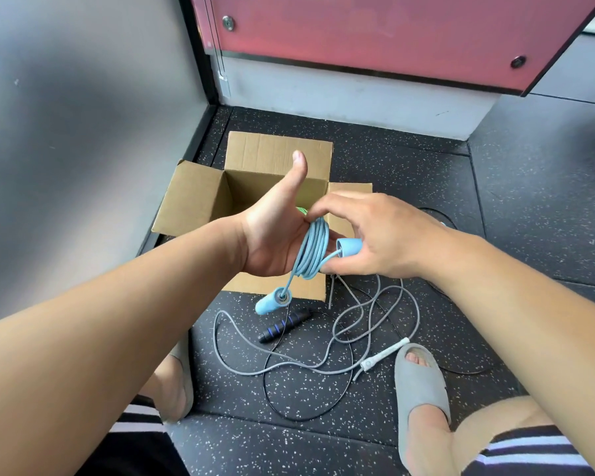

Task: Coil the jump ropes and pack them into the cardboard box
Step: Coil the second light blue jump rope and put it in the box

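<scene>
Light-blue jump rope (311, 250), wound in several loops around the left hand (272, 235), over the open cardboard box (193, 201). Left palm flat, thumb up, fingers straight as far as visible; carries the coil without clasping it. Right hand (382, 235) just beside, curled on the upper handle (349, 247), pinching it. Lower handle (272, 300) dangles free before the box's near wall. On the speckled floor (495, 235), loose and tangled: 1 grey jump rope (418, 317) with white handle (383, 355), 1 black jump rope (265, 389) with blue-ringed handle (284, 326). Something green (302, 211) inside the box, mostly hidden.
</scene>
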